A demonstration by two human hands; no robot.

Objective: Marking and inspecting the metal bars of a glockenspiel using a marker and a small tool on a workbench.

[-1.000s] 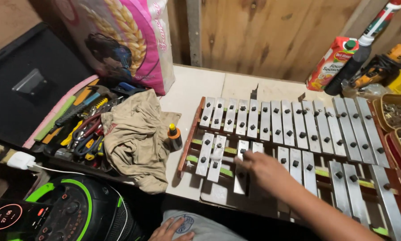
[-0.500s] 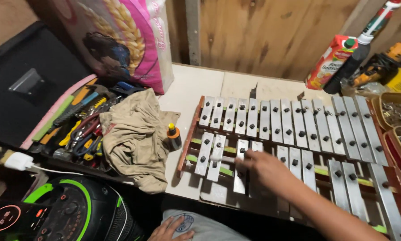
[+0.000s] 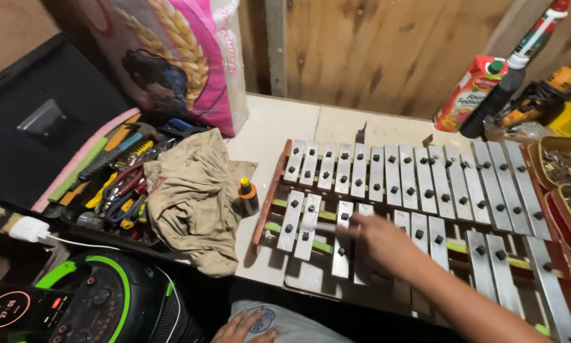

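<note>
Since the earlier frame your right hand (image 3: 377,238) has crept slightly left along the front row of the metal-bar xylophone (image 3: 412,197), fingers blurred so I cannot tell their grip, while your left hand (image 3: 241,327) rests spread on your lap

The tabletop (image 3: 285,124) has a bare patch behind the metal bar instrument (image 3: 412,190), up to the wooden wall (image 3: 374,51), where a hand could pass. On the left, the small glue bottle (image 3: 247,197) stands just beside the instrument, with the crumpled cloth (image 3: 193,197) next to it. The big pink sack (image 3: 177,57) blocks the back left. The juice carton (image 3: 470,92) and a dark tube (image 3: 508,79) crowd the back right.
</note>
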